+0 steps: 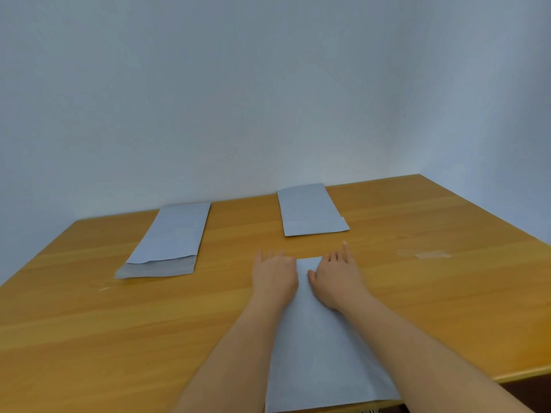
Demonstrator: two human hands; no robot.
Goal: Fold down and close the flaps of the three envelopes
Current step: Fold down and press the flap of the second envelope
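Note:
Three pale grey-blue envelopes lie on a wooden table. The nearest envelope runs from the table's front edge away from me, between my forearms. My left hand and my right hand both lie flat with straight fingers on its far end, where the folded flap shows between them. A second envelope lies at the back left, its flap at the near end slightly raised. The third envelope lies at the back middle with its flap folded down at the near end.
A pale wall stands right behind the table's far edge. A faint shiny smear marks the wood to the right of my hands. The table's front edge runs along the lower right, with a dark gap below it.

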